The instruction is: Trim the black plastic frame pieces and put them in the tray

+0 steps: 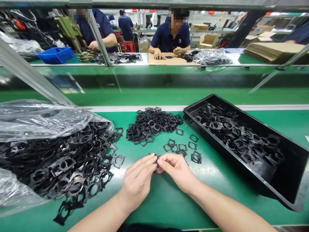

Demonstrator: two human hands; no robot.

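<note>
My left hand (138,177) and my right hand (177,169) meet over the middle of the green table. Their fingertips close on a small black part (157,163), mostly hidden by the fingers; it looks like one of the black plates with a round hole. Just beyond my hands lie several loose thin black frames (182,147). Farther back is a heap of similar thin frames (154,125). To the left, larger black plates with round holes (76,183) spill from a clear plastic bag (48,120).
A long black bin (243,161) with black parts in it stands at the right. A metal rail (135,108) runs along the table's back edge. Beyond it, a co-worker (171,35) sits at another bench, with a blue crate (56,55) farther left.
</note>
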